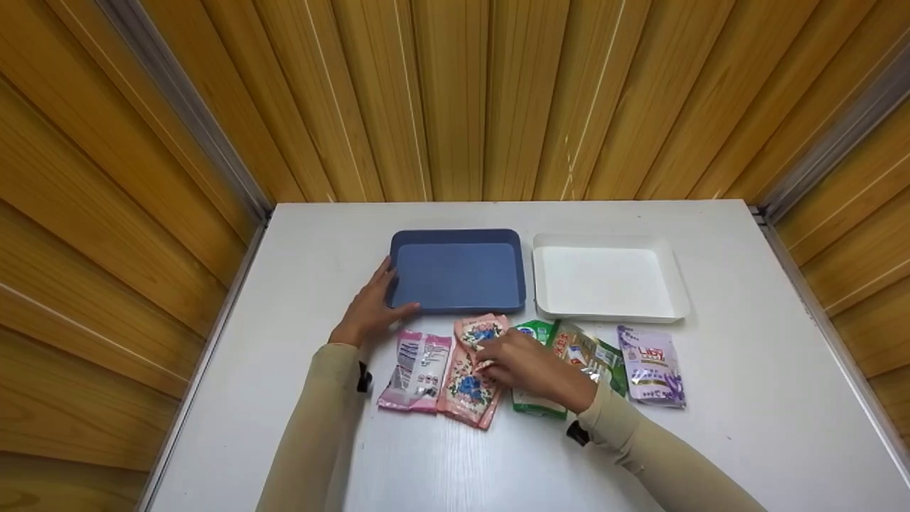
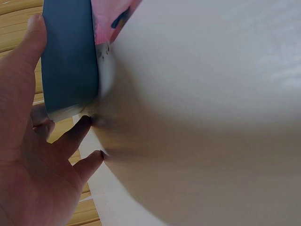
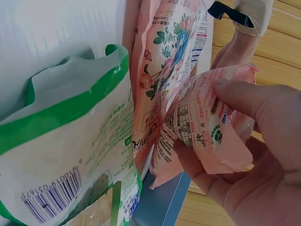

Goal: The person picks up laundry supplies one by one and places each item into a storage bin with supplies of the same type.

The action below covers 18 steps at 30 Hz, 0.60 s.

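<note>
Floral pack [image 1: 469, 391] is shiny peach-pink with blue and pink blooms, long side roughly 12 to 6 o'clock on the surface [image 1: 426, 462], bunched up where the right hand [image 1: 530, 363] pinches it. Can't tell if it's one or two overlapping tbh. Tray [image 1: 458, 277] sits just past its 12: shallow, plain blue, rounded corners, left hand [image 1: 373, 302] touching around 8 o'clock.

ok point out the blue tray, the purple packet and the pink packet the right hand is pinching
Blue tray [image 1: 458, 279]: head view, on its bare floor.
Purple packet [image 1: 651, 367]: head view, on its printed face.
Pinched pink packet [image 3: 200, 121]: right wrist view, on its printed side.
</note>
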{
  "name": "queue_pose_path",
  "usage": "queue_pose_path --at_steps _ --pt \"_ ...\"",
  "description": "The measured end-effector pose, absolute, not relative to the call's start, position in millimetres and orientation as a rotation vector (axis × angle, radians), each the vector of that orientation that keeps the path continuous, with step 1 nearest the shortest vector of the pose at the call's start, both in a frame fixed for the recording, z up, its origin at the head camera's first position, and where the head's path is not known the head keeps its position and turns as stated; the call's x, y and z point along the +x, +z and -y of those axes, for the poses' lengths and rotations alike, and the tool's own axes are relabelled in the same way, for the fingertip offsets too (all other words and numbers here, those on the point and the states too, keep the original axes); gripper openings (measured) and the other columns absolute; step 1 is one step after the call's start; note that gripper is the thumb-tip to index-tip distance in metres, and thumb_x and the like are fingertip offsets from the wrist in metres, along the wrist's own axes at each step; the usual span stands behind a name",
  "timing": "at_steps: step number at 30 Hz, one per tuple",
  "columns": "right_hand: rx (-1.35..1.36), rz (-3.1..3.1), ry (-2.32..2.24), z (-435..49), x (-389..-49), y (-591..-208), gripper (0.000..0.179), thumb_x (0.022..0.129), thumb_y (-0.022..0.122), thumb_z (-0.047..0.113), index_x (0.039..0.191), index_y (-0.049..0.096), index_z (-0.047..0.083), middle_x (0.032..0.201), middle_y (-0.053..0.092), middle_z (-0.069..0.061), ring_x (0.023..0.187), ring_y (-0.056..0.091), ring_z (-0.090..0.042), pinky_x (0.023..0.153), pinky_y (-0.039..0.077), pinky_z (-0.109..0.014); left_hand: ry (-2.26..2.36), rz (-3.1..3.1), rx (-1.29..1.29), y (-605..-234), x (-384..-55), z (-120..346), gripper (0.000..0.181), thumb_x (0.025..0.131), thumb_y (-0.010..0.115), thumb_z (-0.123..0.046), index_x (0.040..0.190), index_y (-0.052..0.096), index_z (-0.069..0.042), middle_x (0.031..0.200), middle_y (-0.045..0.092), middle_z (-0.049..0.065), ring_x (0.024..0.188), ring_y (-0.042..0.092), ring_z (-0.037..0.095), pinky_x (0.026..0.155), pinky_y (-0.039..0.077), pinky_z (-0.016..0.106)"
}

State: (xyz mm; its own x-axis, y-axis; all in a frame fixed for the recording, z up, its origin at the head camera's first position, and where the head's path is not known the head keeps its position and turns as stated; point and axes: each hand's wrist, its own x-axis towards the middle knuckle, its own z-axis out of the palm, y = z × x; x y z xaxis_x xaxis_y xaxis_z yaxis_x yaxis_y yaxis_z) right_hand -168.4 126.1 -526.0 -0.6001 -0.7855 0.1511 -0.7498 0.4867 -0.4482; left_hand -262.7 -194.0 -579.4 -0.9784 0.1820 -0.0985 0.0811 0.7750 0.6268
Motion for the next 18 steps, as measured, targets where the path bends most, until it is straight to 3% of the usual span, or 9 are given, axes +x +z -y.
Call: queue_pose_path --at_steps 3,7,14,18 --pt "-1.358 -2.646 -0.743 -126.3 -166.1 -524.6 0.007 0.096 0.073 0.015 0.095 0.079 0.016 0.085 0.070 0.010 0.070 0.055 -0.003 0.072 0.053 -0.029 0.980 -2.810 0.210 -579.7 -263.4 194.5 0.102 0.088 0.077 -0.055 0.163 0.028 -0.008 0.173 0.006 -0.002 0.156 0.018 0.032 0.124 0.022 0.051" --pt "-1.326 -2.666 -0.711 -127.4 -162.5 -522.4 0.010 0.096 0.072 0.016 0.101 0.080 0.018 0.094 0.075 0.009 0.080 0.063 -0.006 0.086 0.054 -0.036 0.977 -2.810 0.209 -579.4 -263.3 194.4 0.102 0.087 0.077 -0.056 0.163 0.028 -0.009 0.173 0.005 -0.004 0.156 0.019 0.031 0.124 0.022 0.050" --pt "-1.332 -2.655 -0.682 -127.9 -159.9 -518.7 0.012 0.097 0.071 0.018 0.105 0.080 0.018 0.106 0.077 0.006 0.098 0.069 -0.010 0.108 0.046 -0.047 0.983 -2.826 0.219 -580.2 -262.8 194.0 0.100 0.088 0.078 -0.054 0.162 0.029 -0.007 0.173 0.006 -0.002 0.156 0.020 0.032 0.124 0.023 0.051" --pt "-1.364 -2.641 -0.702 -128.5 -159.5 -517.5 0.013 0.097 0.072 0.019 0.107 0.080 0.017 0.109 0.077 0.004 0.102 0.070 -0.012 0.109 0.046 -0.047 0.972 -2.828 0.209 -578.9 -262.0 193.7 0.102 0.087 0.078 -0.056 0.162 0.029 -0.009 0.173 0.006 -0.002 0.156 0.019 0.032 0.124 0.023 0.052"
